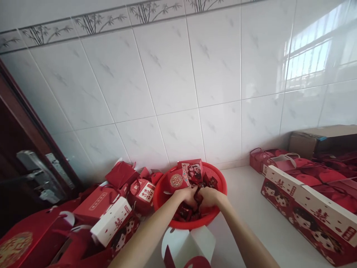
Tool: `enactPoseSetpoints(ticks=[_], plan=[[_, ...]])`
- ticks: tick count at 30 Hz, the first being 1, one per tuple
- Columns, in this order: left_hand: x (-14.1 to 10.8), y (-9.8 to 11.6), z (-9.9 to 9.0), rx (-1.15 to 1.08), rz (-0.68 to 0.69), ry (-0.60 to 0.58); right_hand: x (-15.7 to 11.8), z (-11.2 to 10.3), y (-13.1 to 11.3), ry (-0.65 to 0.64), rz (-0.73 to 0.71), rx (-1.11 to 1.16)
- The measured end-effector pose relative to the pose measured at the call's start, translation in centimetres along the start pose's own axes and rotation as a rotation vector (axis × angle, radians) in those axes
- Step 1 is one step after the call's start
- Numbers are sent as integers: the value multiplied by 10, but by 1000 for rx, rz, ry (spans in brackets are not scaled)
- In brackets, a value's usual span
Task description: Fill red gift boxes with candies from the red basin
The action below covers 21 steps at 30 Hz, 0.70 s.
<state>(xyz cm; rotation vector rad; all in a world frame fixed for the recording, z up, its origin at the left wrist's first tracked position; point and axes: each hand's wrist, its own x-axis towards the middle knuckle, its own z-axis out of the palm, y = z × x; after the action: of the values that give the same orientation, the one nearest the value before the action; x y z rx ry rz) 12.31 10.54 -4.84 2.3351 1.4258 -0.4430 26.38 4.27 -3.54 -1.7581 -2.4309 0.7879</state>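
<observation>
Both of my hands reach down into a round red plastic basket that holds small shiny dark-red wrapped sweets. My left hand is curled among the sweets, its fingertips partly hidden. Close beside it, my right hand has bent fingers closed around wrapped sweets. Dark-red wrappers show between the two hands. At the back of the basket lie a red box with printed figures and a red packet with a gold round emblem. Just in front of the basket stands an open box with a white inside.
Folded red gift boxes pile up on the left beside a dark door with a metal handle. To the right, a long printed box lies before more red boxes and a brown carton. A tiled wall rises behind.
</observation>
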Motion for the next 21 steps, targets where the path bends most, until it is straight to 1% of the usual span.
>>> enactPoseSetpoints(ticks=[3,5,8,10,14,18,20,21], plan=[[1,-6,-1,-38,71,58,2,0,0,-11,32,33],[1,-8,-3,-116,101,48,2,0,0,-2,67,44],[4,-9,-3,-218,112,-68,2,-1,1,19,120,73],[7,-9,-2,-238,103,-134,2,-1,3,22,127,91],[10,-11,1,-247,44,-174,3,0,5,-1,103,85],[12,-18,5,-352,96,-275,4,2,6,-15,100,95],[13,-21,7,-432,126,-244,4,3,6,25,99,99],[13,-21,7,-483,144,-192,5,4,7,65,92,100]])
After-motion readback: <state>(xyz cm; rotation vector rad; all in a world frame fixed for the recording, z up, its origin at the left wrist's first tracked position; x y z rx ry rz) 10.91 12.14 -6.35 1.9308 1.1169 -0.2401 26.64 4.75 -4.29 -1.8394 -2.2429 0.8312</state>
